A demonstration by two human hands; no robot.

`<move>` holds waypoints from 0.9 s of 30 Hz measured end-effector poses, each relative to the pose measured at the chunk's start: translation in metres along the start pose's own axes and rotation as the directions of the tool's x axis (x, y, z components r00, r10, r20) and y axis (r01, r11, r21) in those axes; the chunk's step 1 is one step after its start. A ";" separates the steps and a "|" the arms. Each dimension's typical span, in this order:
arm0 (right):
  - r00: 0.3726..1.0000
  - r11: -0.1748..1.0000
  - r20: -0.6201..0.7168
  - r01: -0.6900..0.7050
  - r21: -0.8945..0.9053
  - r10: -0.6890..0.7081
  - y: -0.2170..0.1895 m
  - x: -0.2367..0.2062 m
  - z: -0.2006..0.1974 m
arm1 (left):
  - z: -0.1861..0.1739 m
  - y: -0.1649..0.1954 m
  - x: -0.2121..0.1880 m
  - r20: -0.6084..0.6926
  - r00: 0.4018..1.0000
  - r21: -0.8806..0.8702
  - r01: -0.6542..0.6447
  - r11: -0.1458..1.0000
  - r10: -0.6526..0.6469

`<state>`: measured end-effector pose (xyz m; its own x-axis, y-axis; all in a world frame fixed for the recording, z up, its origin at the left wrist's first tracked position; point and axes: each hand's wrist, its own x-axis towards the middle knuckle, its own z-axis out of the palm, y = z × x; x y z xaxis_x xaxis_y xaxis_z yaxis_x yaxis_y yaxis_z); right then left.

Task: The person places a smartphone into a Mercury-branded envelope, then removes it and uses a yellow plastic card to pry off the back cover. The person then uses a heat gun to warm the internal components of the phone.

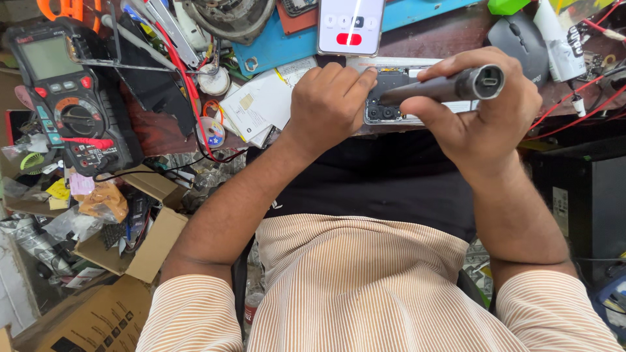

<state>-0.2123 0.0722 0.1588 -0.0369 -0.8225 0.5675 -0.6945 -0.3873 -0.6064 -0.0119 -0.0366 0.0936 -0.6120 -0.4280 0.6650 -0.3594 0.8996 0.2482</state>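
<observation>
An opened phone [385, 98] with its back off lies at the near edge of the workbench [450, 32], camera cluster toward me. My left hand [329, 104] rests on its left end, fingers curled and pressing it down. My right hand [479, 111] grips a grey pen-shaped electric screwdriver [450, 86], its tip pointing left into the phone's dark insides and its round rear end facing the camera.
A second phone [351, 25] with a lit screen lies just behind. A black multimeter [68, 98] with red leads stands at left, papers [257, 104] beside it, a black mouse [521, 45] at right. Open cardboard boxes [130, 248] of parts sit below left.
</observation>
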 end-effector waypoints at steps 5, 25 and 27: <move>0.999 0.999 -0.014 0.041 -0.013 -0.041 -0.001 0.005 0.000 | 0.000 0.001 0.001 -0.020 1.000 -0.025 0.007 1.000 -0.008; 0.996 0.996 0.031 0.090 -0.027 -0.089 -0.005 0.008 0.003 | -0.007 -0.004 0.003 -0.041 0.999 -0.209 -0.030 0.977 0.022; 0.996 0.996 0.027 0.085 -0.017 -0.085 -0.004 0.007 0.003 | -0.006 -0.005 0.003 -0.044 0.999 -0.231 -0.032 0.972 0.023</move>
<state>-0.2071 0.0663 0.1638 0.0419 -0.7979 0.6014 -0.7073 -0.4488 -0.5462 -0.0079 -0.0416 0.0993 -0.5887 -0.4034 0.7005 -0.1671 0.9086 0.3828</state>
